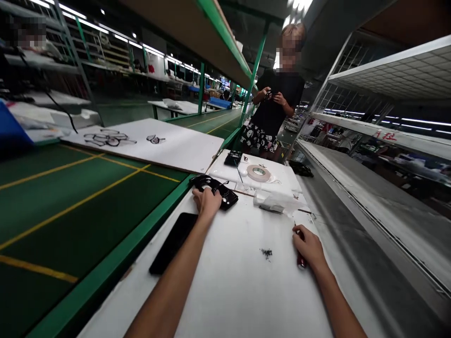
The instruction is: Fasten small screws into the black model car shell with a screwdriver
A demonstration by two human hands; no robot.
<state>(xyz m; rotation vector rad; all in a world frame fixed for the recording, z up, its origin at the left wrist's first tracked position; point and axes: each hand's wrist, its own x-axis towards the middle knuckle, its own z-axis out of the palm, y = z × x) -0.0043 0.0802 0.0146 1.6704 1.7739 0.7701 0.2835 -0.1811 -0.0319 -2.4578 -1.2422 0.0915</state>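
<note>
My left hand (207, 201) reaches to a pile of glossy black pieces (229, 199), which look like eyeglass frames, at the board's far left edge. Its fingers are bent and closed onto one of them; the exact hold is partly hidden. In my right hand (310, 246) is a small screwdriver (301, 261) with a dark red handle, its thin tip pointing away from me. A little heap of tiny dark screws (267, 254) lies on the white board (239, 291) between my hands. Beside my left forearm rests a flat black phone-like slab (173, 244).
Beyond lie a clear plastic bag (278, 203), a tape roll (258, 172) and a black box (233, 158). A co-worker (282, 94) stands behind, holding something dark. Eyeglass frames (109, 137) lie on the left table (169, 145). Metal shelving (380, 136) runs along the right.
</note>
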